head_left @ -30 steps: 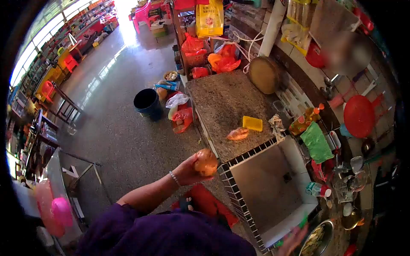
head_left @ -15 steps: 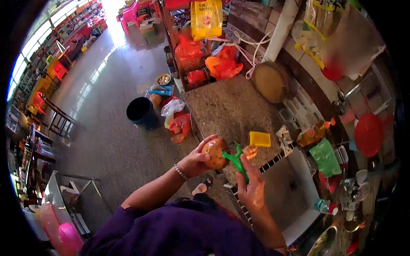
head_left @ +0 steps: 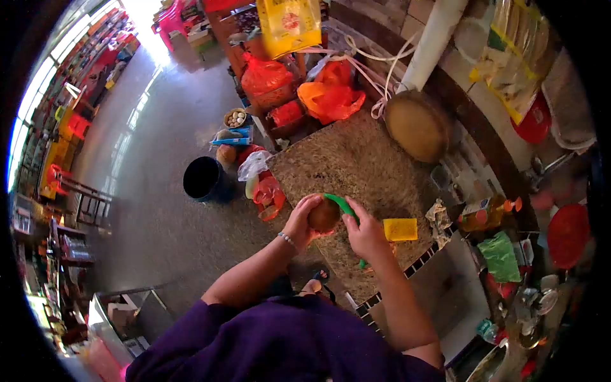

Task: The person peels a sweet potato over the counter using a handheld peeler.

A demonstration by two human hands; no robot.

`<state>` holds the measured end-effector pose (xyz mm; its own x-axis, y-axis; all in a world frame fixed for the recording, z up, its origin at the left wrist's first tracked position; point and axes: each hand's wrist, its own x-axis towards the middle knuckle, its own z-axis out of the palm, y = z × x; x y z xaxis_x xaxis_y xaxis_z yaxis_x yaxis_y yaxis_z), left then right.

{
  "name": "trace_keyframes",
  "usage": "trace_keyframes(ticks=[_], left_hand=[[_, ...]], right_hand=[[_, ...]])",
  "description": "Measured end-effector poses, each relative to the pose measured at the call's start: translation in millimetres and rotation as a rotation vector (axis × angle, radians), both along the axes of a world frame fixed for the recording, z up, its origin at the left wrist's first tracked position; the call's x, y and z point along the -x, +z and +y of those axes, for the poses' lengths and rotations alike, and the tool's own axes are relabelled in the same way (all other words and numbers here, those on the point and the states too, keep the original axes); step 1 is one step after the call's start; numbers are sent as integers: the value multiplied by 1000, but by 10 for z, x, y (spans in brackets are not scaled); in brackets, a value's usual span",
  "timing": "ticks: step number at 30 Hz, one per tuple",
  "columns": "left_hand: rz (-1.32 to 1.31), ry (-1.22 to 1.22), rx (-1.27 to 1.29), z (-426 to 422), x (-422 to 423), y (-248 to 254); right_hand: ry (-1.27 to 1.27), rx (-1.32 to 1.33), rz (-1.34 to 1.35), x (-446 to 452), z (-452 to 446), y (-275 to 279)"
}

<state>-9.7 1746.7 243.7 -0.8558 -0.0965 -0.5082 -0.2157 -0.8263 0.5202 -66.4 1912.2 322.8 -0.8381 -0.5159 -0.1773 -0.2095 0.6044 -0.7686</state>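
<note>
My left hand [head_left: 299, 219], with a beaded bracelet at the wrist, grips a round brown potato [head_left: 323, 218] in front of my body. A green peeler [head_left: 342, 204] is held in my right hand [head_left: 368, 235], its head at the upper right side of the potato. The peeler's blade is too small to make out, and the fingers partly cover its handle. Both hands are over the near edge of a speckled stone counter [head_left: 356, 162]. Just right of my right hand, a yellow sponge [head_left: 400, 229] lies on the counter.
A sink [head_left: 439, 302] lies right of my right forearm. A round wooden board [head_left: 417, 126] leans on the back wall. On the floor at left stand a dark bucket [head_left: 203, 178] and a bowl of eggs [head_left: 235, 118]. Red plastic bags [head_left: 270, 194] lie beside the bucket.
The potato has turned in my left hand. My right hand has moved up, bringing the peeler from beside the potato to its upper side. The camera view has shifted slightly.
</note>
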Motion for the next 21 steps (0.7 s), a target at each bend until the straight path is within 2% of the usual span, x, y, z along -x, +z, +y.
trace_keyframes(ticks=[2,6,8,11,14,15,16,19,20,21], left_hand=[[-68,38,-61,-66,192,-207],[-205,8,76,-146,549,-314],[-222,7,220,-220,674,-321],[-368,46,249,-259,866,-396],[-458,110,141,-532,1096,-963],[-511,125,109,-614,1202,-999],[-368,154,-73,-672,1305,-1045],[-568,235,449,-614,1537,-865],[-548,198,458,-644,1546,-820],[-524,117,387,-700,1578,-790]], right_hand=[[-79,-60,-58,71,-168,-138],[-243,-216,-154,120,-446,-321],[-278,-232,-178,123,-528,-383],[-353,-218,-140,117,-668,-539],[-388,-209,-180,-16,-851,-603],[-387,-211,-211,-79,-927,-615],[-351,-232,-278,-149,-1011,-663],[-456,-57,-109,-227,-1117,-892],[-493,12,-113,-223,-1104,-933],[-521,117,-256,-196,-1051,-984]])
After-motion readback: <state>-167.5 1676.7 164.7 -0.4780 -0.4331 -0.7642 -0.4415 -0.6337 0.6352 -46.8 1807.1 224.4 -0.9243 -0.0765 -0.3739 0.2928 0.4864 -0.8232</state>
